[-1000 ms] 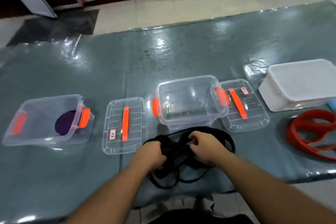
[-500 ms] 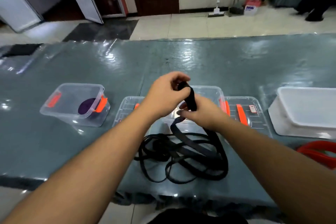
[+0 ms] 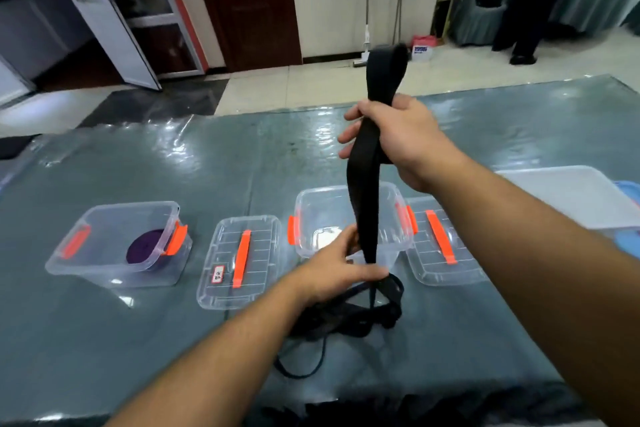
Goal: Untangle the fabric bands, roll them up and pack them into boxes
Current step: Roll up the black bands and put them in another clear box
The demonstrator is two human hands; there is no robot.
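Note:
A black fabric band (image 3: 367, 184) stretches upright between my hands. My right hand (image 3: 394, 135) grips its folded top, raised above the table. My left hand (image 3: 336, 267) pinches the same band lower down, just above the tangled heap of it (image 3: 349, 315) on the table. Behind the band stands an open clear box (image 3: 346, 215) with orange latches. At the left, another open clear box (image 3: 117, 246) holds a rolled purple band (image 3: 143, 248).
Two clear lids with orange handles lie flat: one lid (image 3: 239, 260) between the boxes, the other lid (image 3: 443, 243) right of the middle box. A white tub (image 3: 575, 194) sits at far right. The table has a shiny grey cover (image 3: 104, 340). A person stands far back right.
My right hand has lifted the band's folded end high, pulling it taut. My left hand dropped to the band near the heap. The view has tilted upward.

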